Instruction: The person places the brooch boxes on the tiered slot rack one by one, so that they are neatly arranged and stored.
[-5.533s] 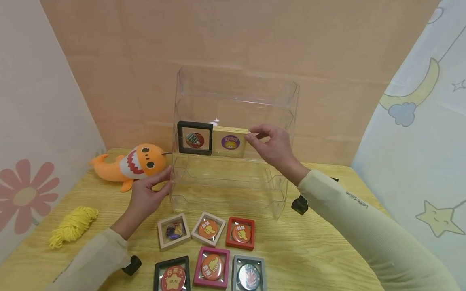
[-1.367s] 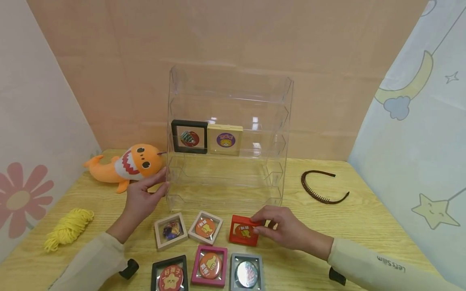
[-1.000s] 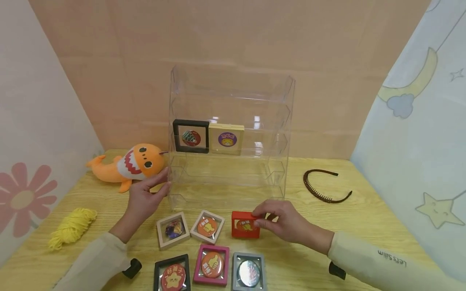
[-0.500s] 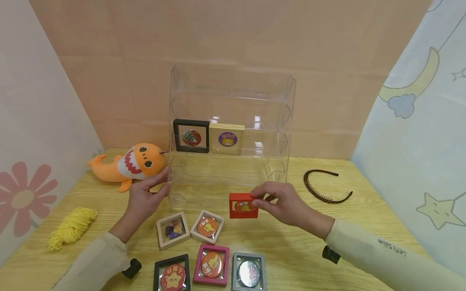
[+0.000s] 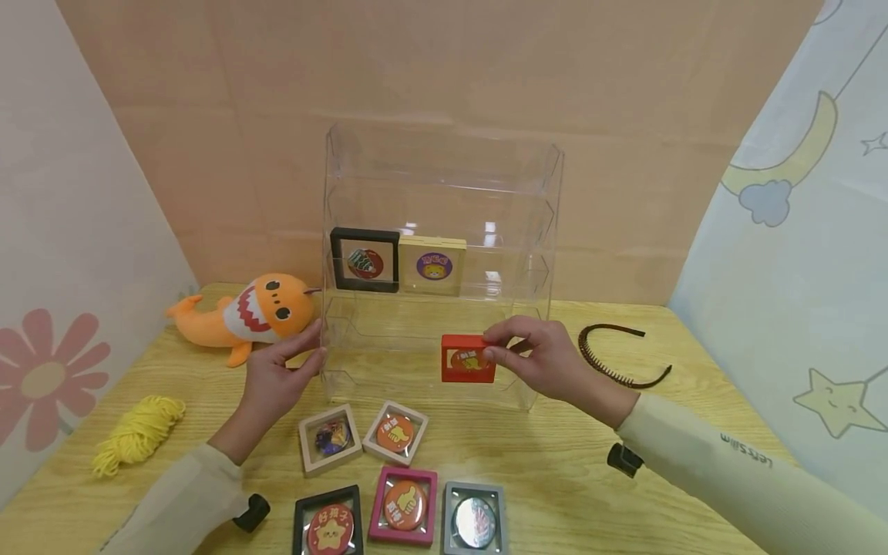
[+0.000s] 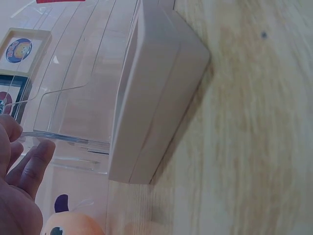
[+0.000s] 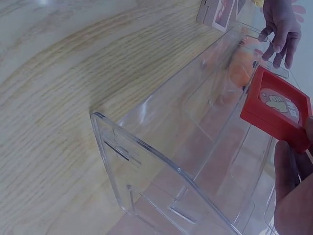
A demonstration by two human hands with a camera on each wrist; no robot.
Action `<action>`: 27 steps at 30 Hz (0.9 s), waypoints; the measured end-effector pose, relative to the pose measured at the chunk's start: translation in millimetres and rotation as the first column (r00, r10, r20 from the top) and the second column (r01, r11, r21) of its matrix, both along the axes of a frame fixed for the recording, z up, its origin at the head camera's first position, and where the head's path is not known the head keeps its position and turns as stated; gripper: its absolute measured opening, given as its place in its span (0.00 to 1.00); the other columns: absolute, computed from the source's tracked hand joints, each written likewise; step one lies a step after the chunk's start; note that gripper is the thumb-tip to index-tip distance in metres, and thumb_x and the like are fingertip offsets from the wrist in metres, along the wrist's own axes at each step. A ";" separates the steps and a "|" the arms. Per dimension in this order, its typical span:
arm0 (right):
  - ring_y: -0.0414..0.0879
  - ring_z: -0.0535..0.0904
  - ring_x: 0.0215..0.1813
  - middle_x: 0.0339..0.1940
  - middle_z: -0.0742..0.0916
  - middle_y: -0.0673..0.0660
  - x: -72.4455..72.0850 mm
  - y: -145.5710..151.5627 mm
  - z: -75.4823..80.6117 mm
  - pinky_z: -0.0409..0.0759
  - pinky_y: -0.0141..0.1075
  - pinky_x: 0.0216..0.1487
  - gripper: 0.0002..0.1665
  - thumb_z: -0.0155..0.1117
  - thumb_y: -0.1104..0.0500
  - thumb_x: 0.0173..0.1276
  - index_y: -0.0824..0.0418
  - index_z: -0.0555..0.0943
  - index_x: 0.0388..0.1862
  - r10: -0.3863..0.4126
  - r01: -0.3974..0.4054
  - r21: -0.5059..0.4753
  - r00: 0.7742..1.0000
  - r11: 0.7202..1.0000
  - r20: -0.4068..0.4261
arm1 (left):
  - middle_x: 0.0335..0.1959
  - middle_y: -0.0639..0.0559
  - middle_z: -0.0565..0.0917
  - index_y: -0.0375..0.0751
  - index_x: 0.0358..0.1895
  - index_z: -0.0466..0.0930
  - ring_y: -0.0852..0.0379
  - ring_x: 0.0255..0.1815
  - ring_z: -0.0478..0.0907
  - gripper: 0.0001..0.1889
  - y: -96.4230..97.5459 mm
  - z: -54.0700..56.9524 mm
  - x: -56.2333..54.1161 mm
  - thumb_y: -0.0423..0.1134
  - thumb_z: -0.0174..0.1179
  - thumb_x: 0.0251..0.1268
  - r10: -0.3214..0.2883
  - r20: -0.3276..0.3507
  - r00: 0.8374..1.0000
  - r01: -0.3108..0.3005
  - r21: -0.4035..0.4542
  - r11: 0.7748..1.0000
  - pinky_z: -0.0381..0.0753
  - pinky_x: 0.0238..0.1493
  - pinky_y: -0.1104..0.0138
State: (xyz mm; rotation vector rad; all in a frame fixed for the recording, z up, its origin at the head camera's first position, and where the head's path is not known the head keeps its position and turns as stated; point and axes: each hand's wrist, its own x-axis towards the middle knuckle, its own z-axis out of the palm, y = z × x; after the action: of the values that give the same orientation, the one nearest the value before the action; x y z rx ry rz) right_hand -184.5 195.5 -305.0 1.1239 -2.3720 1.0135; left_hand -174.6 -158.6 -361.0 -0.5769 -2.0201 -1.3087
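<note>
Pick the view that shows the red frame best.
Right wrist: the red frame appears largest there, front and thick side both visible, the right hand covering one corner. Head shows it smaller, that hand over part of its right edge. Left wrist has only a red sliver at the top border, likely the frame.

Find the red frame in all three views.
Head: the red frame, just right of and below centre, in the right hand.
Left wrist: just a red sliver, apparently it, at the top edge, left of centre.
Right wrist: the frame, near the right edge, about mid-height.
Shared landmark: the clear rack, in all three.
</note>
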 end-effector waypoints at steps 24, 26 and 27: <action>0.43 0.83 0.38 0.38 0.87 0.52 -20.1 -18.2 9.7 0.84 0.32 0.33 0.07 0.69 0.62 0.61 0.61 0.85 0.38 -0.087 0.089 -0.078 0.996 0.993 0.038 | 0.38 0.31 0.83 0.20 0.48 0.78 0.71 0.37 0.79 0.20 -0.8 -1.1 0.2 0.13 0.63 0.46 0.004 -0.023 1.000 -0.004 -0.008 1.000 0.76 0.41 0.81; 0.43 0.83 0.38 0.39 0.87 0.52 -22.1 -21.5 10.9 0.84 0.32 0.33 0.07 0.69 0.62 0.61 0.62 0.85 0.39 -0.091 0.094 -0.080 0.995 0.992 0.045 | 0.38 0.31 0.83 0.20 0.48 0.78 0.72 0.37 0.79 0.20 -0.7 -1.2 0.2 0.12 0.63 0.46 0.001 -0.024 1.000 -0.001 -0.004 1.000 0.75 0.40 0.82; 0.44 0.83 0.38 0.39 0.87 0.53 -23.1 -23.0 11.5 0.84 0.32 0.33 0.07 0.69 0.62 0.61 0.62 0.85 0.39 -0.092 0.095 -0.081 0.995 0.992 0.047 | 0.38 0.31 0.83 0.19 0.47 0.78 0.72 0.37 0.79 0.20 -0.7 -1.4 0.2 0.12 0.63 0.46 -0.002 -0.024 1.000 0.002 -0.001 1.000 0.75 0.40 0.82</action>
State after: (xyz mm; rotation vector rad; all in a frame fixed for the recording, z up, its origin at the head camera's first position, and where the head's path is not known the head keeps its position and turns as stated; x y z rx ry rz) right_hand -207.5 172.5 -293.5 0.9612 -2.3676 1.1035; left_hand -174.5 -159.3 -362.4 -0.5932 -2.0010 -1.2958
